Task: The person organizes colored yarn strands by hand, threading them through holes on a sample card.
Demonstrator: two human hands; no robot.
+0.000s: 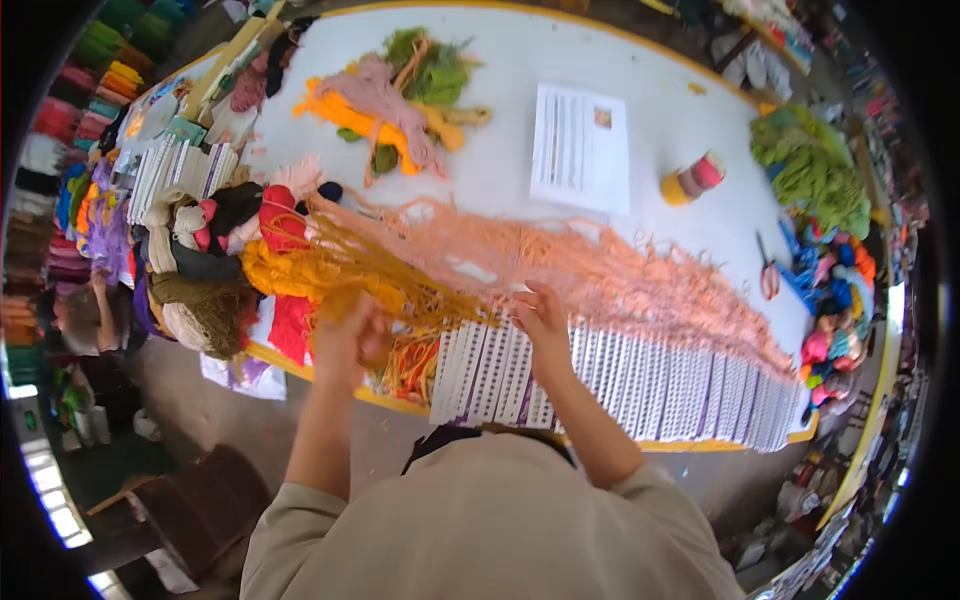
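Somewhat blurred, my left hand point(347, 335) is closed at the near edge of the table, with a bunch of golden-yellow yarn point(375, 335) at its fingers. Loose strands of mustard yarn point(440, 300) stretch from the pile towards my right hand point(541, 318). That hand is raised with bent fingers apart, and I see nothing held in it. Beneath it lies a long row of white perforated cards point(640, 385) with purple edges. Peach-pink yarn point(600, 270) spreads in a tangled band behind the cards, its near strands overlapping them.
Skeins of several colours point(200, 260) crowd the table's left end. Farther back lie orange, mauve and green yarns point(385, 110), a printed sheet point(580, 150) and a thread cone point(692, 181). Scissors point(769, 275) and green yarn point(815, 165) are on the right. A person point(88, 318) is at far left.
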